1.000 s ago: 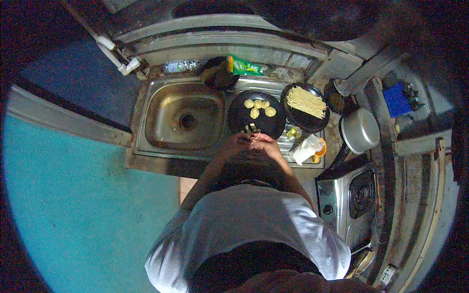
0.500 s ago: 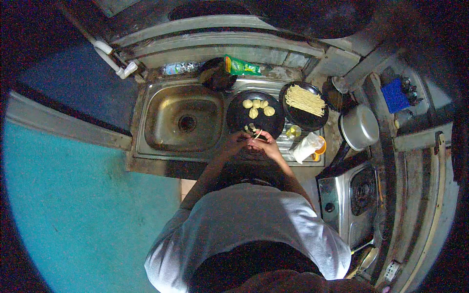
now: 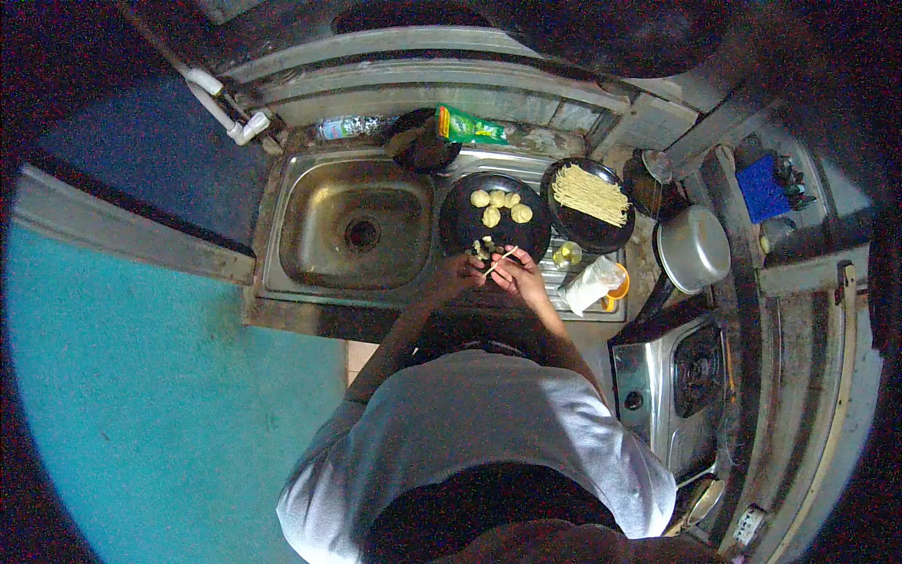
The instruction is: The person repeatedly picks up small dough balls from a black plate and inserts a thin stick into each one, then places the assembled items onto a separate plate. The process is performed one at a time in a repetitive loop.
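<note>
Over the near edge of a dark round plate (image 3: 458,226), my two hands are close together with a thin pale dough strand (image 3: 501,260) slanting between them. My right hand (image 3: 520,277) is closed with the strand in its fingers. My left hand (image 3: 460,271) has its fingertips closed at the strand's lower end; shadow hides part of the grip. Just beyond my fingers, small pale dough bits (image 3: 482,248) lie on the plate. Several round dough balls (image 3: 491,217) are grouped on its far half. To the right, a second dark plate (image 3: 573,230) holds a heap of similar strands (image 3: 592,194).
A steel sink basin (image 3: 319,254) lies left of the plates. Near my right hand stand a small clear cup of yellowish liquid (image 3: 567,254), a white bag (image 3: 594,285) and an orange cup (image 3: 621,289). Farther right are a metal pot (image 3: 693,247) and a gas stove (image 3: 695,376).
My right hand has turned and shifted slightly right. The strand now shows longer and straighter, slanting up to the right. The plates and dough balls appear shifted slightly rightward with the view.
</note>
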